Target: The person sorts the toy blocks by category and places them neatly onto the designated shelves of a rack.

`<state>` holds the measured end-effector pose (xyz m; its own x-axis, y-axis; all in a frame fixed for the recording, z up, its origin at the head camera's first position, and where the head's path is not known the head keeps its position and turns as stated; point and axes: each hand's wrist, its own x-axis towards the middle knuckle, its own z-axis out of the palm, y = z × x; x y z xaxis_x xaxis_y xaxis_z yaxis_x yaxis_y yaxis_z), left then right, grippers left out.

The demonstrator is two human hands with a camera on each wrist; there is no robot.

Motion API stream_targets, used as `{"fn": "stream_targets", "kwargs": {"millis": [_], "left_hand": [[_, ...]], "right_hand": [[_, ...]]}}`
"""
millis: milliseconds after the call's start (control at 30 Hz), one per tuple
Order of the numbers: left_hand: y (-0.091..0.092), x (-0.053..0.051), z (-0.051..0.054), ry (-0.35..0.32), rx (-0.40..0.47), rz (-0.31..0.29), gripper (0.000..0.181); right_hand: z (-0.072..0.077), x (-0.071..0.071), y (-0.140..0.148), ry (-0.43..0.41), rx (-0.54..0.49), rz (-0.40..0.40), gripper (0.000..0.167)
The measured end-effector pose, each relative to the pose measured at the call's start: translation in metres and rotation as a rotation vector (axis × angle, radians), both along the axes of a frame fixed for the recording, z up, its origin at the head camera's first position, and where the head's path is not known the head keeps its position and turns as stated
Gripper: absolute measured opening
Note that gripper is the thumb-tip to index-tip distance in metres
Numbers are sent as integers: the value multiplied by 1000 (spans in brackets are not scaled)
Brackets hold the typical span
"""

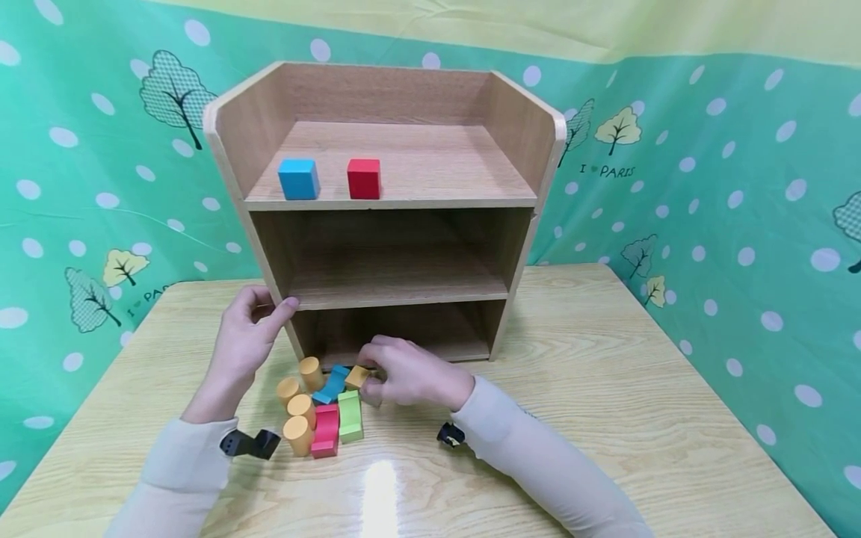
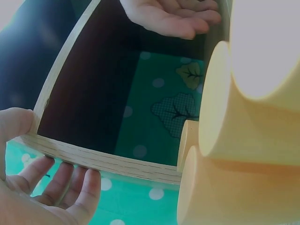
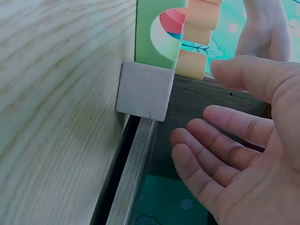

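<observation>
I judge the orange wooden cube (image 1: 356, 378), before the tan wooden shelf (image 1: 403, 269), light and stiff: pinch opposite faces. Right grip (image 1: 412, 371) apart; left grip (image 1: 244, 338) clamped on shelf.

Head view high, fwd/dn; wrist views close; all share shelf (image 1: 397, 258).

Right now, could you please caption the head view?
Left hand holding a pale wooden shelf unit, right hand beside an orange wooden cube.

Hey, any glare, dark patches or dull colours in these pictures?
Head view: white glare on the table; left wrist view: nearest cylinder washed out at upper right, shelf mostly dark inside; right wrist view: square block looks dull grey.
</observation>
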<state>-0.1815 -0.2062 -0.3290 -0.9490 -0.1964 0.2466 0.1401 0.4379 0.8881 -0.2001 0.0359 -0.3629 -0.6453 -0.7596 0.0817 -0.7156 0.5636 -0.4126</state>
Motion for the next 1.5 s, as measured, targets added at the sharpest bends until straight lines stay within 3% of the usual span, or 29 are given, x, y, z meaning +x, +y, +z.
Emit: {"fn": "stream_targets", "kwargs": {"millis": [533,1067,1200,1500], "left_hand": [[0,0,0,-2,5,3,49],[1,0,0,6,6,4,48],[1,0,0,13,7,8,47],[1,0,0,7,-1,6,48]], "right_hand": [[-8,-1,-2,-40,67,-49,22],[-13,-2,-2,-26,49,-11,12],[-13,-3,-2,-1,65,-1,13],[-11,-2,1,-30,100,-14,26]]}}
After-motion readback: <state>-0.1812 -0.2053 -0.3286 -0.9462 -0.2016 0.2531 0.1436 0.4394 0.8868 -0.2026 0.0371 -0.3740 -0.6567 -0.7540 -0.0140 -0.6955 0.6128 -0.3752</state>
